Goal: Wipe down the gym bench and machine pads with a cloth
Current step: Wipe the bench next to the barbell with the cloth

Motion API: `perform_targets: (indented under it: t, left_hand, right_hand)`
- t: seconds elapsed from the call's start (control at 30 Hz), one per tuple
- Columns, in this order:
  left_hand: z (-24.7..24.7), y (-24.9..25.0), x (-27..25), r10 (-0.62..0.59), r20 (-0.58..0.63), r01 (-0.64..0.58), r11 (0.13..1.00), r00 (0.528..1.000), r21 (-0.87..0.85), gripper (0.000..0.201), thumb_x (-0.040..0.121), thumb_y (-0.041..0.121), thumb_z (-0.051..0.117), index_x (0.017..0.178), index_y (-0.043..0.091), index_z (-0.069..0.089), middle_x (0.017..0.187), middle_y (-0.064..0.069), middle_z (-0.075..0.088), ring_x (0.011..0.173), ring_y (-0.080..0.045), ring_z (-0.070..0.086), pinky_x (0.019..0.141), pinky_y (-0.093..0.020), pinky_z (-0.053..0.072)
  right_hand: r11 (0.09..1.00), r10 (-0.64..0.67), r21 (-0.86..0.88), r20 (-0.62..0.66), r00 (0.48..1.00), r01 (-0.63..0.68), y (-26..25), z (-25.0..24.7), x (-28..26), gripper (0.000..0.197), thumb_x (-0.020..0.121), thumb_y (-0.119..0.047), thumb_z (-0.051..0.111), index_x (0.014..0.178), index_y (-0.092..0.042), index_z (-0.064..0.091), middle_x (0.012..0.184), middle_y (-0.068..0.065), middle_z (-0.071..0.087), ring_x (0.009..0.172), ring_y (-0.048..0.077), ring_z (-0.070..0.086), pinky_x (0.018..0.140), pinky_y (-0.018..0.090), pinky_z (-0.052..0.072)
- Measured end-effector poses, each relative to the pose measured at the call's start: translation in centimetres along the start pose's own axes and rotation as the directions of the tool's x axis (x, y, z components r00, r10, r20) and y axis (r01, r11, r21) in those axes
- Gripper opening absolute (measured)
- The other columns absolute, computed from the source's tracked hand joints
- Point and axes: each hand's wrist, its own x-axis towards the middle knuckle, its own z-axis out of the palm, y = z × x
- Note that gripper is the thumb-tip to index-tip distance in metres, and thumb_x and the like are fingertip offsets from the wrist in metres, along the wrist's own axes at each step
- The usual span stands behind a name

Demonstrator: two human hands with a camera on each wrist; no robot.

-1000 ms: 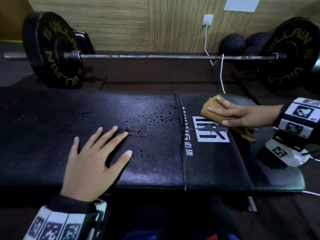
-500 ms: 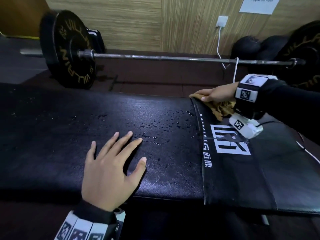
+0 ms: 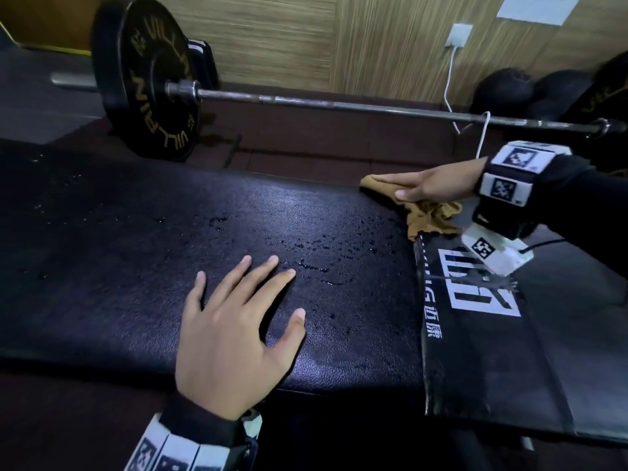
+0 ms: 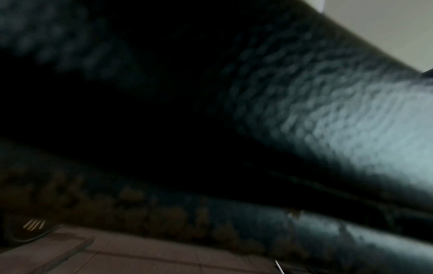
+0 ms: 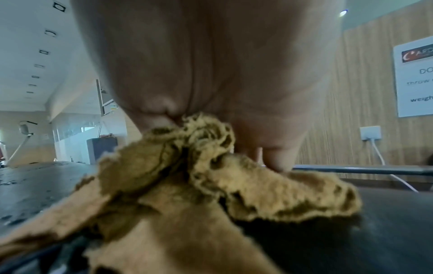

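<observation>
A long black padded gym bench [image 3: 119, 266] runs across the head view, with water droplets [image 3: 316, 246] scattered on its middle. My left hand [image 3: 234, 321] lies flat on the pad near the front edge, fingers spread and straight. At the far edge, by the seam before the logo section [image 3: 475, 290], my right hand [image 3: 421, 185] presses a tan cloth [image 3: 428, 215] onto the pad with straight fingers. The right wrist view shows the crumpled cloth [image 5: 199, 185] under my palm [image 5: 211, 64]. The left wrist view is dark, showing only blurred black bench leather [image 4: 339, 120].
A barbell [image 3: 339, 105] with a black weight plate [image 3: 142, 83] lies on the floor behind the bench. A white cable [image 3: 448, 83] hangs from a wall socket [image 3: 459, 35]. Dark round balls [image 3: 503, 90] sit at the back right by the wood-panelled wall.
My right hand has slid the cloth from the logo section to the far edge of the bench at the seam. The left hand stays flat on the pad.
</observation>
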Motion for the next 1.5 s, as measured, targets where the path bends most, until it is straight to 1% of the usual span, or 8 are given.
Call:
perform_targets:
  t: [0.43, 0.57, 0.67, 0.8, 0.9, 1.0, 1.17, 1.5]
  left_hand:
    - [0.0, -0.4, -0.3, 0.011, -0.002, -0.011, 1.0, 1.0, -0.007, 0.046, 0.083, 0.055, 0.047, 0.124, 0.038, 0.059, 0.138, 0.021, 0.049, 0.134, -0.006, 0.039, 0.114, -0.048, 0.024]
    - [0.1, -0.3, -0.3, 0.015, -0.029, -0.015, 1.0, 0.999, -0.011, 0.046, 0.083, 0.055, 0.047, 0.124, 0.038, 0.06, 0.136, 0.02, 0.051, 0.133, -0.006, 0.041, 0.113, -0.047, 0.025]
    - [0.1, -0.1, -0.2, 0.003, -0.04, -0.004, 1.0, 0.999, -0.016, 0.046, 0.081, 0.054, 0.048, 0.122, 0.038, 0.061, 0.135, 0.02, 0.052, 0.132, -0.007, 0.042, 0.112, -0.048, 0.026]
    - [0.0, 0.1, 0.0, -0.009, -0.051, 0.008, 1.0, 0.999, -0.017, 0.045, 0.08, 0.053, 0.048, 0.119, 0.037, 0.062, 0.134, 0.02, 0.053, 0.131, -0.008, 0.044, 0.112, -0.047, 0.026]
    - [0.0, 0.1, -0.1, -0.01, -0.039, 0.009, 1.0, 0.999, -0.013, 0.045, 0.08, 0.053, 0.047, 0.12, 0.038, 0.061, 0.134, 0.021, 0.052, 0.131, -0.006, 0.043, 0.112, -0.047, 0.026]
    - [0.0, 0.1, -0.2, -0.012, -0.029, 0.012, 1.0, 0.999, -0.014, 0.044, 0.081, 0.054, 0.047, 0.121, 0.039, 0.06, 0.135, 0.023, 0.05, 0.132, -0.004, 0.04, 0.114, -0.045, 0.024]
    - [0.0, 0.0, -0.3, -0.012, -0.027, 0.011, 1.0, 1.0, -0.014, 0.045, 0.082, 0.054, 0.046, 0.122, 0.039, 0.06, 0.136, 0.023, 0.05, 0.133, -0.003, 0.039, 0.114, -0.045, 0.024]
    - [0.1, -0.1, -0.1, -0.016, -0.03, 0.016, 1.0, 0.999, -0.015, 0.045, 0.081, 0.053, 0.048, 0.122, 0.039, 0.06, 0.135, 0.023, 0.05, 0.132, -0.004, 0.041, 0.114, -0.044, 0.024]
  right_hand:
    - [0.919, -0.265, -0.238, 0.219, 0.939, 0.315, -5.7, 5.6, -2.3, 0.074, 0.098, -0.005, 0.041, 0.144, -0.044, -0.001, 0.152, -0.017, -0.02, 0.14, 0.013, -0.019, 0.112, 0.036, -0.013]
    - [0.934, -0.137, -0.28, 0.292, 0.946, 0.222, -1.1, 4.5, -5.5, 0.079, 0.096, 0.002, 0.039, 0.123, -0.065, 0.01, 0.143, -0.033, -0.014, 0.14, 0.0, -0.007, 0.115, 0.027, -0.005]
    - [0.984, -0.126, -0.111, 0.099, 0.987, 0.137, 1.0, 3.4, -6.8, 0.058, 0.097, -0.006, 0.047, 0.127, -0.054, 0.034, 0.152, -0.02, 0.019, 0.139, 0.001, 0.023, 0.116, 0.023, 0.019]
    - [0.963, 0.008, -0.27, 0.113, 0.994, 0.023, 0.7, 1.8, -4.6, 0.084, 0.092, 0.01, 0.038, 0.136, -0.051, 0.001, 0.15, -0.023, -0.013, 0.145, 0.015, 0.001, 0.117, 0.03, 0.001]
    - [0.957, 0.001, -0.291, -0.024, 1.0, -0.007, -1.6, 1.0, -2.0, 0.08, 0.089, 0.009, 0.038, 0.149, -0.031, 0.004, 0.158, -0.005, 0.0, 0.143, 0.018, 0.015, 0.113, 0.022, 0.005]
    - [0.949, -0.01, -0.313, -0.136, 0.991, -0.034, -4.3, 1.9, -0.6, 0.069, 0.091, -0.006, 0.05, 0.15, -0.024, 0.019, 0.155, 0.005, 0.024, 0.138, 0.023, 0.031, 0.114, 0.033, 0.025]
    - [0.878, -0.186, -0.445, 0.019, 0.982, 0.174, -6.3, 6.1, -3.0, 0.067, 0.1, -0.022, 0.038, 0.148, -0.035, -0.007, 0.157, -0.006, -0.013, 0.144, 0.025, -0.005, 0.115, 0.036, 0.001]
    - [0.895, -0.019, -0.446, 0.013, 1.0, 0.022, 0.1, 4.8, -6.9, 0.061, 0.102, -0.021, 0.033, 0.147, -0.039, -0.005, 0.156, -0.016, -0.009, 0.146, 0.017, 0.005, 0.118, 0.033, 0.007]
